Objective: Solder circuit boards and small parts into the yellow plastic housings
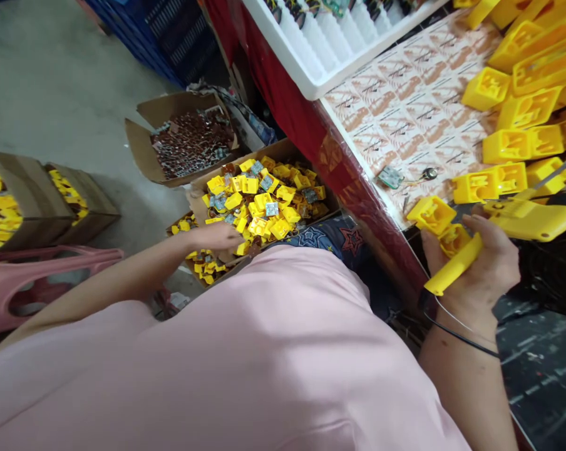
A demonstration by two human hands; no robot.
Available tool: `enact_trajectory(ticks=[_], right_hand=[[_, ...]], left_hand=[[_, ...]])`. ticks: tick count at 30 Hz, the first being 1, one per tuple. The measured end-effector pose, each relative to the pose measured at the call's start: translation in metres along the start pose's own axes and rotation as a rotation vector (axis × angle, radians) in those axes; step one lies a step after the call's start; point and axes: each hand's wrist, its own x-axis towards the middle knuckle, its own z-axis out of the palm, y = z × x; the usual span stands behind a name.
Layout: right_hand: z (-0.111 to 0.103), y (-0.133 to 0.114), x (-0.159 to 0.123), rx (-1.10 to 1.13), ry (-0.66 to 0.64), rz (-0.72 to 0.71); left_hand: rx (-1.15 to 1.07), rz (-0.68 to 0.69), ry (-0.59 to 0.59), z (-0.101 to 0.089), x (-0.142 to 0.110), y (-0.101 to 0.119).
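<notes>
My left hand (pixel 221 237) reaches down to the floor and rests on the near edge of a cardboard box (pixel 283 150) heaped with small yellow plastic parts (pixel 259 200). Its fingers lie over the parts; whether they grip one I cannot make out. My right hand (pixel 475 263) stays at the table edge, wrapped round a yellow electric screwdriver (pixel 522 219) with a dark cord running past my wrist. A yellow housing (pixel 432 214) sits just above that hand on the table.
Many yellow housings (pixel 522 113) are piled on the patterned table cover (pixel 405 106). A white tray (pixel 320 56) stands at the table's far side. On the floor are a box of brown parts (pixel 189 141), more boxes of yellow parts (pixel 10 200) and a pink stool (pixel 43 282).
</notes>
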Motion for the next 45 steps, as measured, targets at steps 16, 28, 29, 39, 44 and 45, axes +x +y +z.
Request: enact_trajectory(ticks=[16,28,29,39,44,45], right_hand=[[-0.011,-0.022,0.006,0.062,0.051,-0.136],[-0.038,-0.049,0.025,0.279,-0.064,-0.012],[-0.038,-0.051,0.028,0.304,-0.074,-0.004],[-0.029,-0.056,0.039,0.308,-0.092,-0.004],[-0.041,-0.052,0.038,0.321,0.03,-0.01],[-0.048,-0.052,0.036,0.328,0.055,-0.011]], left_hand=[[0.828,0.664,-0.042,0.011,0.145,0.082],[0.774,1.029,0.163,-0.036,0.069,0.218],[0.67,1.078,0.341,-0.042,0.071,0.233],[0.377,1.002,0.347,-0.028,0.126,0.287],[0.434,1.198,0.44,-0.035,0.116,0.285],[0.444,1.244,0.464,-0.035,0.114,0.285]])
